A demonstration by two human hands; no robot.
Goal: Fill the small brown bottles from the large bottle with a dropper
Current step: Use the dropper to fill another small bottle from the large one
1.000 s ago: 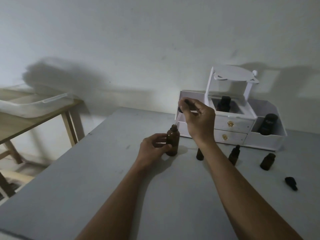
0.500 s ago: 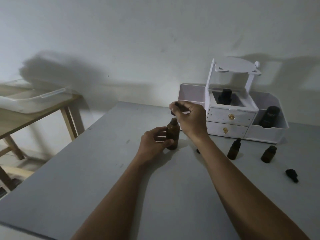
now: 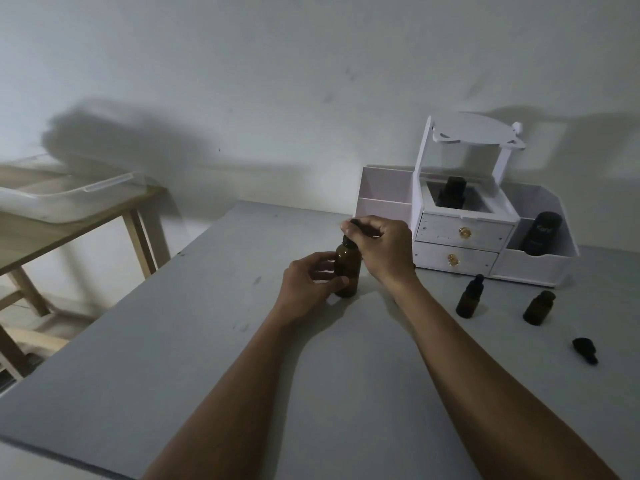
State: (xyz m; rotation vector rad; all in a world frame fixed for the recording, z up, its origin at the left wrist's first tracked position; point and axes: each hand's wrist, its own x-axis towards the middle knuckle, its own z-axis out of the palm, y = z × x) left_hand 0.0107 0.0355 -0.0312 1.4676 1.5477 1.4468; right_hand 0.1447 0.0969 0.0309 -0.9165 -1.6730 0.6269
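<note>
Left hand [image 3: 308, 282]: gripping the large brown bottle [image 3: 347, 273], steadying it.
Right hand [image 3: 381, 247]: pinching the dropper bulb [image 3: 354, 222] over its neck, likely drawing liquid.
Small bottles [image 3: 467, 299]: waiting beyond right wrist.

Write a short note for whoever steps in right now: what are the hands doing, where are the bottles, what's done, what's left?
Left-hand grip: holds the large brown glass bottle upright on the grey table.
Right-hand grip: pinches the black-bulbed dropper at that bottle's neck.
Capped small brown bottle and open small brown bottle stand right of the right arm; a loose black cap lies near them.
Done: cannot tell whether either is filled.
Left: draw liquid, fill the open bottle, cap it.
</note>
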